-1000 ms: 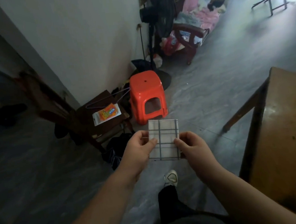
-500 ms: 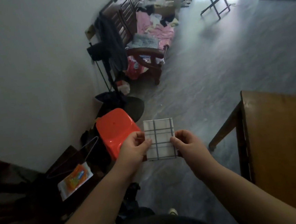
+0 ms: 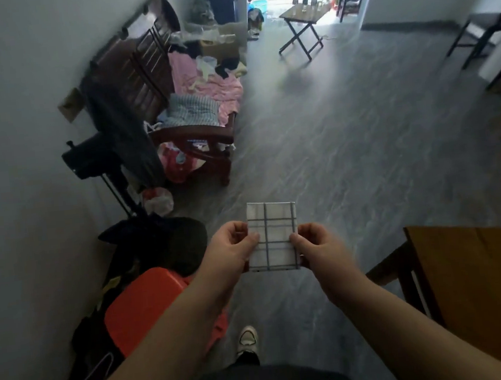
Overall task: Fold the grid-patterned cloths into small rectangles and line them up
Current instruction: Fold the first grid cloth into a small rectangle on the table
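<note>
Head view: the folded cloth [image 3: 273, 236], white with dark grid lines, is held up in the air in front of the person as a small upright rectangle. It is above the floor [image 3: 346, 150] and touches nothing but the two hands.

The left hand [image 3: 233, 246] has a pinching grip on the cloth's left edge. Its thumb lies on the near face about halfway down, and the other fingers are curled behind the cloth. The right hand [image 3: 318, 244] grips the right edge the same way, thumb pressed on the near face and fingers curled behind. Both grips are pressed onto the cloth, neither one spread. The top edge of the cloth stands straight and free above the thumbs, and the bottom edge hangs just below them.

A brown wooden surface [image 3: 480, 275] lies to the lower right of the cloth, apart from it, with only a corner and a leg in view.

An orange stool [image 3: 144, 307] sits to the lower left of the cloth, partly behind the left forearm. A white shoe [image 3: 247, 338] is on the floor straight below the cloth. Up and to the left of the cloth a standing fan [image 3: 93, 156] leans by the white wall [image 3: 19, 89]. Beside the fan is a dark wooden bench [image 3: 145, 62] heaped with pink and striped clothes [image 3: 201, 78]. Far beyond the cloth a small folding table [image 3: 303, 16] stands near a bright doorway.
</note>
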### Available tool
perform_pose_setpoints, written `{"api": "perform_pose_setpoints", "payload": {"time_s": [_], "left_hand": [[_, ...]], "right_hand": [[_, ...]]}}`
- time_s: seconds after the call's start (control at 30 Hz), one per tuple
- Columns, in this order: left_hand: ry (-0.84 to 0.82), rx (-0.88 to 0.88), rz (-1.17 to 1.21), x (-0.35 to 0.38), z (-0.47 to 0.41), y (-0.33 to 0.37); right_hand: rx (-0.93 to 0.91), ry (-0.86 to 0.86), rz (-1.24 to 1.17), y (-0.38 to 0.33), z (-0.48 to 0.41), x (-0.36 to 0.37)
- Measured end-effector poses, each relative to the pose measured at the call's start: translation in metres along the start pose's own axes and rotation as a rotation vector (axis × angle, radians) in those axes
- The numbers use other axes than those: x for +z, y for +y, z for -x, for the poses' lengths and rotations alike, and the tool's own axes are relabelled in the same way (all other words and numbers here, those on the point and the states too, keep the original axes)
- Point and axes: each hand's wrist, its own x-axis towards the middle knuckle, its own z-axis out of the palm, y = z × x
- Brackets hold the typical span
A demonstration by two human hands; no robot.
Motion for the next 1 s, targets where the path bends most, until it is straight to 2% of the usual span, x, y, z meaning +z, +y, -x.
{"api": "perform_pose_setpoints", "payload": {"time_s": [0.2, 0.43, 0.73, 1.0], "left_hand": [[-0.109, 0.003, -0.062, 0.013, -0.137, 0.067], [-0.243, -0.033, -0.129, 0.088, -0.272, 0.115], [-0.365, -0.052, -0.193, 0.248, -0.457, 0.161], [-0.562, -0.054, -0.262, 0.404, -0.555, 0.192]], "right_hand": [[0.001, 0.081, -0.14, -0.053, -0.115, 0.002], [-0.012, 0.206, -0.278, -0.081, -0.236, -0.052], [-0.044, 0.338, -0.347, -0.119, -0.419, -0.185], [-0.032, 0.54, -0.437, -0.147, -0.501, -0.307]]}}
